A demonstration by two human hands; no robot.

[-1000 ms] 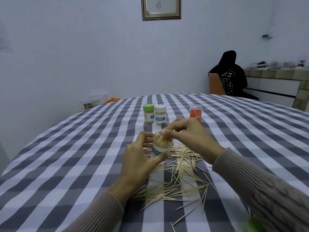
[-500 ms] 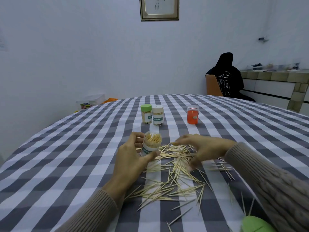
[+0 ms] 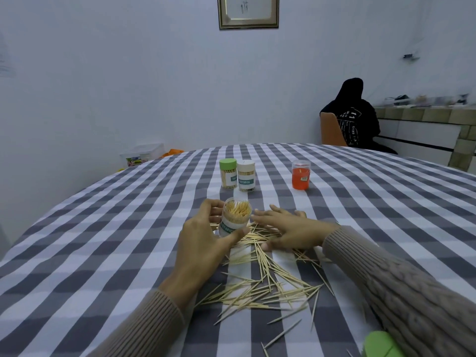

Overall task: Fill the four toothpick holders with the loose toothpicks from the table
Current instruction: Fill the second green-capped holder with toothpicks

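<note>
Since the open holder [image 3: 234, 219] is tipped a bit toward the person, its mouth faces the pile, which looks like the whole point of how the left hand [image 3: 206, 243] grips it: fingers wrapped round the far side, thumb across the label, base near the cloth. It's already packed pretty full of sticks. The right hand [image 3: 286, 229] lies flat and spread over the loose toothpicks [image 3: 262, 276] just beside the holder, fingers straight, holding nothing, probably about to rake a bunch together rather than pick singles. Most of the pile is scattered on the checked tablecloth [image 3: 103, 253] between the two sleeves, so there's plenty left to do. Further back, the green-lidded holder [image 3: 228, 177] and the white-lidded holder [image 3: 246, 179] stand capped and side by side, parked out of the way (they look done). The orange jar [image 3: 300, 175] sits apart to the right, lid on; can't tell whether anything's inside it
</note>
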